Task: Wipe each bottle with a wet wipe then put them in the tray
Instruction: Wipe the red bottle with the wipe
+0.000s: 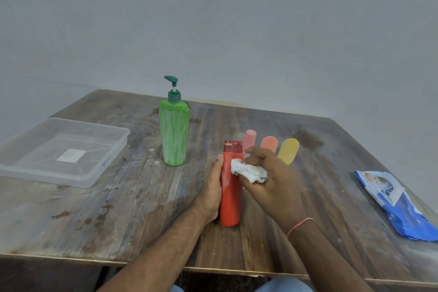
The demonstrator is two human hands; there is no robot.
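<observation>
Bracing the red bottle [231,187] upright near the table's [118,208] front edge, the left hand [212,188] clasps its side so it likely won't tip. The right hand [272,180] grips a crumpled wet wipe [248,172] pressed against the bottle's upper body. Its long axis stands vertical, cap up. Beyond stand three small bottles [288,150], pink, orange and yellow. Farther left, the green pump bottle [174,130] stands upright, nozzle pointing left. The clear tray [99,173] lies well left, holding no bottles. The wipes pack [398,204] lies at right.

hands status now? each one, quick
Left hand: closed around the red bottle, steadying it upright.
Right hand: closed on the white wet wipe, pressing it to the bottle.
</observation>
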